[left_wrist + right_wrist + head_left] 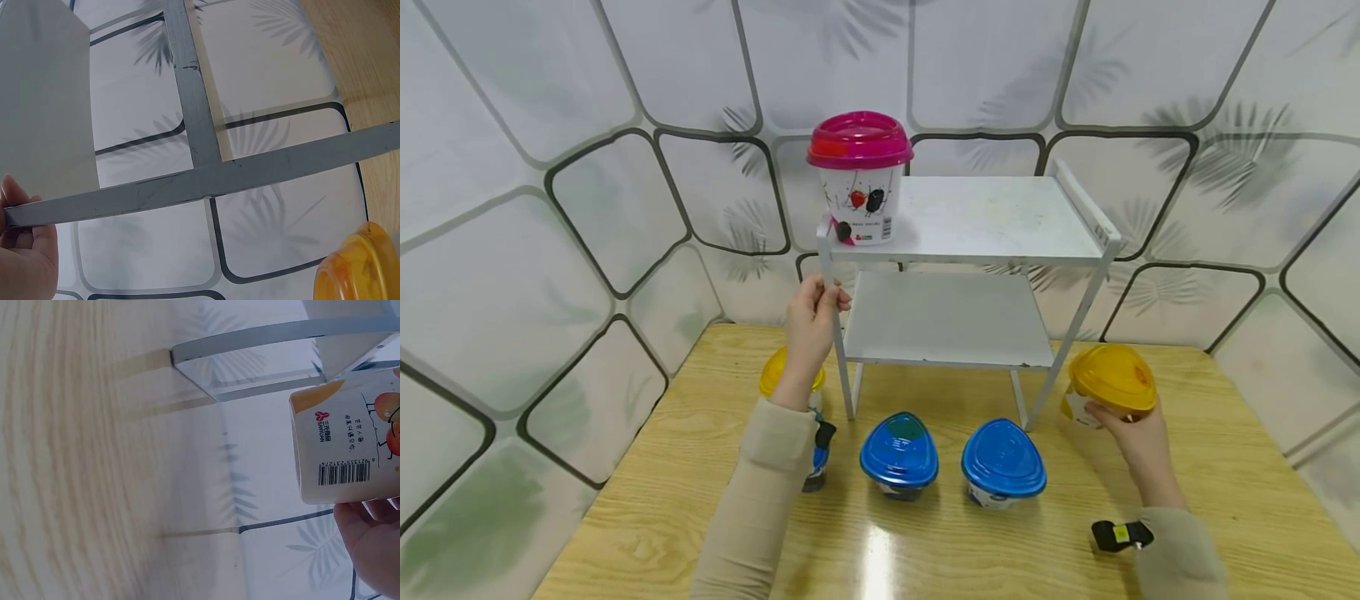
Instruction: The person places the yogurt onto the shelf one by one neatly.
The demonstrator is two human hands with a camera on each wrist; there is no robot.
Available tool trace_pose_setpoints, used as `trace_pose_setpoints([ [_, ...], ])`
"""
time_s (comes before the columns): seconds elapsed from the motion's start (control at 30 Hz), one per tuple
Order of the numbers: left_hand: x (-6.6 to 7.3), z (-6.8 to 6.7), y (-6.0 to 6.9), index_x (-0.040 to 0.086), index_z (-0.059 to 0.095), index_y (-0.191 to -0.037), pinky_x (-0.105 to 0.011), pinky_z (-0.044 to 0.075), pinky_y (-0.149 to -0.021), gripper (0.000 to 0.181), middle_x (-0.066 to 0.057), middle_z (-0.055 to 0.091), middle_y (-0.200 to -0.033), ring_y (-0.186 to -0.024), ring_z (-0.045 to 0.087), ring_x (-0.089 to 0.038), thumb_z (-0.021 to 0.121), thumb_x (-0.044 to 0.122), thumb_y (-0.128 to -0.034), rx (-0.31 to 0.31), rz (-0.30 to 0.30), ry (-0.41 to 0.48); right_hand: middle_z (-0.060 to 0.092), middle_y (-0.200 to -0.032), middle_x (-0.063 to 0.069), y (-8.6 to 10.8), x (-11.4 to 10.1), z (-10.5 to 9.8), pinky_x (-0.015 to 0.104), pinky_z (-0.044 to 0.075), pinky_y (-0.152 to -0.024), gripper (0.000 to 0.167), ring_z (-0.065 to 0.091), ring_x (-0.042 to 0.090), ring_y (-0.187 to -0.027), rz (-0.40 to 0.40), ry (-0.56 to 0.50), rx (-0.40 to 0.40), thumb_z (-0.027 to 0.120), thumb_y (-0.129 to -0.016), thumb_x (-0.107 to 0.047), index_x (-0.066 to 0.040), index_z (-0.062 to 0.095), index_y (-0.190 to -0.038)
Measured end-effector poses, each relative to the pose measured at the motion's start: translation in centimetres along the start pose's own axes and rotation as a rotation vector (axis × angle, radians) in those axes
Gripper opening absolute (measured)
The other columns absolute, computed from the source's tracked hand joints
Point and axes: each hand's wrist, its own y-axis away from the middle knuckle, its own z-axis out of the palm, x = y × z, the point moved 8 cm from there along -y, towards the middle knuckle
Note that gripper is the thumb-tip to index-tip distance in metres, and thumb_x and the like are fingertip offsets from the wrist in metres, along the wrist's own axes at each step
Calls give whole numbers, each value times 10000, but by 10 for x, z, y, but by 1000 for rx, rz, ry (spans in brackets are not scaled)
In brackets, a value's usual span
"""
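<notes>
My left hand grips the left front leg of a small two-tier shelf. In the left wrist view its fingers curl round that grey leg. At the right, my right hand holds a white tub with a yellow lid beside the shelf's right leg. The right wrist view shows the tub's printed side with a barcode, its base apart from the table. A white tub with a pink lid stands upright on the top tier's left end.
Two blue-lidded tubs stand on the wooden table before the shelf. Behind my left forearm are another yellow-lidded tub and a partly hidden blue object. Patterned fabric walls enclose the table's back and sides.
</notes>
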Motion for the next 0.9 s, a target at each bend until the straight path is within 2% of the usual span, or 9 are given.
trace_pose_setpoints([
  [0.13, 0, 0, 0, -211, 446, -886, -305, 498, -658, 120, -314, 534, -747, -653, 521, -167, 400, -100, -891, 2, 3, 15, 440, -1112, -90, 2, -6, -3, 68, 389, -731, 620, 426, 19, -981, 2, -50, 15, 644, -783, 0, -196, 360, -1299],
  [0.27, -2, 0, 0, -210, 444, -889, -210, 484, -644, 122, -314, 536, -748, -651, 524, -152, 403, -96, -891, 3, 3, 22, 434, -1108, -100, 5, -12, -5, 66, 387, -723, 630, 423, 11, -971, 7, -17, 33, 648, -781, -6, -213, 356, -1300],
  [0.4, -2, 0, 0, -209, 443, -889, -203, 484, -645, 120, -313, 538, -750, -652, 525, -144, 403, -95, -892, 2, 4, 20, 440, -1102, -106, 8, -20, -6, 65, 389, -721, 611, 427, 8, -969, -4, -9, 37, 641, -784, 2, -219, 370, -1286],
  [0.6, -1, 0, 0, -200, 450, -879, -200, 483, -640, 111, -313, 536, -745, -650, 522, -148, 403, -100, -890, 3, 8, 23, 454, -1105, -86, 13, -33, -3, 72, 392, -729, 585, 435, 19, -978, -29, -71, 15, 627, -783, 39, -195, 392, -1264],
  [0.73, -1, 0, 0, -212, 446, -888, -206, 485, -640, 122, -313, 534, -747, -651, 520, -143, 402, -99, -890, 3, 9, 27, 457, -1101, -86, 15, -39, -2, 77, 388, -729, 580, 436, 23, -977, -31, -56, 17, 628, -780, 44, -197, 400, -1256],
  [0.9, -1, 0, 0, -204, 450, -885, -245, 494, -643, 115, -306, 534, -745, -652, 522, -146, 405, -98, -889, 0, 9, 26, 448, -1096, -113, 18, -44, -3, 75, 388, -719, 563, 431, 14, -968, -34, 40, 29, 632, -787, 17, -221, 405, -1245],
])
